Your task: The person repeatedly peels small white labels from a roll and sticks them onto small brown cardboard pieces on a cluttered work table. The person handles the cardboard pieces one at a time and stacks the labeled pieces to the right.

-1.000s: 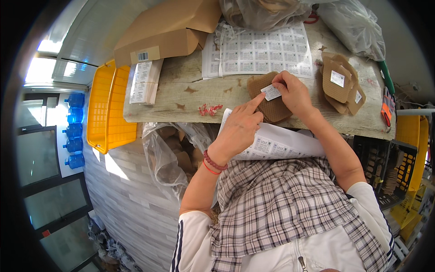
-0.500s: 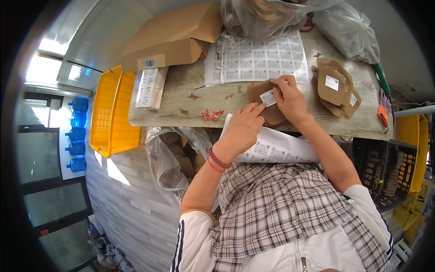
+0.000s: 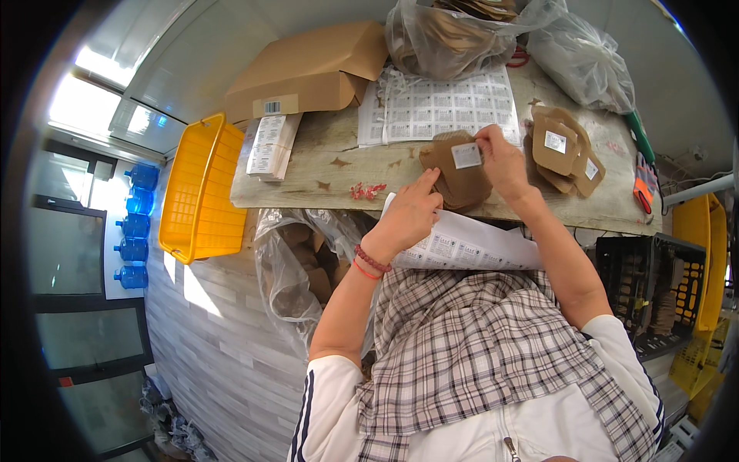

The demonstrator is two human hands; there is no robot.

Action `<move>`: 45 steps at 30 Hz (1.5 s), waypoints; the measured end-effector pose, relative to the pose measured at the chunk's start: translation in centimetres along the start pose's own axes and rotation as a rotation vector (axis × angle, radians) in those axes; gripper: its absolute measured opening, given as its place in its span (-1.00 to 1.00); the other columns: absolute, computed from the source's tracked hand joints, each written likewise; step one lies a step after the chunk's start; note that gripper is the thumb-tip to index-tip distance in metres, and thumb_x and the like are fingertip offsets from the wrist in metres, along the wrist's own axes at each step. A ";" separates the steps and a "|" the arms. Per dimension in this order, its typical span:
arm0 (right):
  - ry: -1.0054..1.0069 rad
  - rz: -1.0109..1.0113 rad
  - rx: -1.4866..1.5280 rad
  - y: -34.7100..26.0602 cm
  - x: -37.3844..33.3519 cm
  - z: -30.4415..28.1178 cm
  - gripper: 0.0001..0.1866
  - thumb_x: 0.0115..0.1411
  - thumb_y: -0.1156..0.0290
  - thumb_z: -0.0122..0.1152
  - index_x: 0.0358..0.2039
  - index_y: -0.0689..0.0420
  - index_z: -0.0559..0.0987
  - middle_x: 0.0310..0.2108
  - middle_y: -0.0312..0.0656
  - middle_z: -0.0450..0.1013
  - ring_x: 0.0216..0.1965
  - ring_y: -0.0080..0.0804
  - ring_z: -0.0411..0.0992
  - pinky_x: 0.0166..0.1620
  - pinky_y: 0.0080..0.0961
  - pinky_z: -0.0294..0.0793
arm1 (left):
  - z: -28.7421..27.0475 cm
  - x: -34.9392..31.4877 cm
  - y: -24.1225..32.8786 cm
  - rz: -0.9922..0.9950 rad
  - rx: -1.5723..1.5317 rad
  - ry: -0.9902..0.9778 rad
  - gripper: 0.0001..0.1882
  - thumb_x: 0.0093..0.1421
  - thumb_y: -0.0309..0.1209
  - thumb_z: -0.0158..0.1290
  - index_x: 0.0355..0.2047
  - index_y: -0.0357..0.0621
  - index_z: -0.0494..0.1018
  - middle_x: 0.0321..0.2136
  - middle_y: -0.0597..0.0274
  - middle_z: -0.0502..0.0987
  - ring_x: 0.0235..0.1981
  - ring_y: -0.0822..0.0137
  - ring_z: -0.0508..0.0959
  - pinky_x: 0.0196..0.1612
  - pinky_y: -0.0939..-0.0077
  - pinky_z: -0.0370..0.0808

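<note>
A small stack of brown corrugated cardboard pieces point(image 3: 456, 192) lies near the table's front edge. My right hand point(image 3: 504, 165) pinches the right edge of the top cardboard piece point(image 3: 454, 145), which bears a white sticker point(image 3: 466, 155) and is partly lifted and tilted. My left hand point(image 3: 412, 212) has its fingers stretched out, their tips at the stack's left side. Beneath that hand, a curled white sheet of printed stickers point(image 3: 477, 245) hangs between the table edge and my lap. Right of my right hand lies a loose pile of stickered cardboard pieces point(image 3: 564, 146).
Flat sticker sheets point(image 3: 439, 104), an open brown carton point(image 3: 308, 69), a bundle of printed slips point(image 3: 271, 148) and clear plastic bags point(image 3: 581, 58) sit farther back. Red scraps point(image 3: 367, 190) lie at the front. A yellow basket point(image 3: 204, 189) stands left, a black crate point(image 3: 654, 285) right.
My right hand has moved slightly right and shifted from pressing the sticker to gripping the card's edge, raising the card. My left fingertips have left the sticker and moved down-left.
</note>
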State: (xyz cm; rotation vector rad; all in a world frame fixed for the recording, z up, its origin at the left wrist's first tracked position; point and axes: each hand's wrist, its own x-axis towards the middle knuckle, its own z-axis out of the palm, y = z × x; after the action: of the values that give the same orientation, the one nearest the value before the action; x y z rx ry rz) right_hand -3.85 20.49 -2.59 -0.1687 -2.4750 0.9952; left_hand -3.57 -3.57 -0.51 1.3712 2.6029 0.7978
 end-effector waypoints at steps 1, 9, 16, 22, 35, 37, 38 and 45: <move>0.028 0.007 -0.034 0.2 0.4 -1.1 -0.89 0.38 0.31 0.10 -0.17 0.04 0.46 -0.36 -0.04 0.59 -0.32 0.11 0.56 -0.29 -0.06 0.51 | -0.2 -0.2 0.1 -0.002 -0.002 0.028 -0.87 0.11 -0.50 0.14 -0.33 -0.24 0.49 0.26 -0.08 0.35 0.26 -0.05 0.35 0.21 0.11 0.33; 0.424 -0.125 -0.544 2.9 2.1 -10.1 -0.71 0.31 0.37 0.20 0.03 0.00 0.53 -0.20 -0.04 0.61 -0.15 -0.07 0.57 -0.10 -0.20 0.54 | -2.1 -2.3 0.7 -0.277 -0.271 0.039 -0.79 0.08 -0.47 0.18 -0.26 -0.26 0.52 -0.28 -0.02 0.54 -0.18 -0.07 0.55 -0.09 0.19 0.49; -0.280 -0.055 0.273 -8.8 -10.2 -0.4 -0.74 0.11 0.47 0.39 -0.16 0.08 0.61 -0.23 -0.19 0.59 -0.24 -0.17 0.58 -0.19 -0.31 0.55 | -3.2 -3.8 2.6 -0.329 -0.277 0.098 -0.74 0.02 -0.52 0.22 -0.26 -0.30 0.48 -0.27 -0.02 0.54 -0.20 -0.04 0.55 -0.11 0.18 0.46; -0.264 -0.146 0.314 -7.8 -11.6 1.4 -0.88 0.08 0.49 0.41 -0.34 0.10 0.67 -0.37 -0.25 0.54 -0.34 -0.28 0.55 -0.29 -0.42 0.55 | -4.9 -7.2 1.3 -0.493 -0.402 0.016 -0.77 0.05 -0.52 0.22 -0.24 -0.30 0.56 -0.26 0.03 0.57 -0.19 0.06 0.58 -0.10 0.29 0.49; -0.089 -0.537 0.153 -7.9 -12.1 2.0 -0.82 -0.04 0.55 0.41 -0.37 0.06 0.65 -0.32 -0.30 0.55 -0.31 -0.29 0.51 -0.23 -0.39 0.47 | -3.9 -7.2 -0.2 -0.618 -0.555 -0.030 -0.79 0.04 -0.56 0.22 -0.27 -0.34 0.56 -0.35 0.06 0.62 -0.31 0.28 0.60 -0.21 0.39 0.52; -0.093 -0.454 0.210 -8.1 -12.2 2.4 -0.83 -0.03 0.55 0.41 -0.38 0.08 0.63 -0.32 -0.29 0.54 -0.29 -0.28 0.50 -0.22 -0.39 0.46 | -3.8 -7.1 -0.4 -0.619 -0.554 -0.035 -0.79 0.04 -0.56 0.23 -0.27 -0.34 0.57 -0.37 0.08 0.63 -0.33 0.30 0.60 -0.20 0.41 0.52; -0.095 -0.412 0.239 -8.1 -12.3 2.6 -0.83 -0.02 0.55 0.40 -0.38 0.09 0.62 -0.32 -0.29 0.54 -0.28 -0.28 0.50 -0.22 -0.39 0.46 | -3.7 -7.1 -0.6 -0.619 -0.553 -0.037 -0.78 0.04 -0.57 0.24 -0.26 -0.33 0.58 -0.37 0.09 0.63 -0.33 0.31 0.60 -0.20 0.42 0.52; -0.241 -0.243 0.626 -7.8 -12.8 1.2 -0.86 0.12 0.65 0.31 -0.34 0.16 0.55 -0.22 -0.22 0.49 -0.21 -0.30 0.47 -0.09 -0.48 0.46 | -3.7 -6.8 -4.0 -0.706 -0.882 -0.204 -0.77 0.02 -0.57 0.27 -0.27 -0.35 0.61 -0.40 0.17 0.66 -0.35 0.39 0.59 -0.19 0.47 0.53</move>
State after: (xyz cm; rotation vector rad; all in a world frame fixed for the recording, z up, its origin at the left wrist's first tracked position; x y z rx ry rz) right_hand 7.36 10.55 -2.82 0.4639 -2.1770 1.6869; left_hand -3.68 -12.29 -0.29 0.2490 1.9078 1.3091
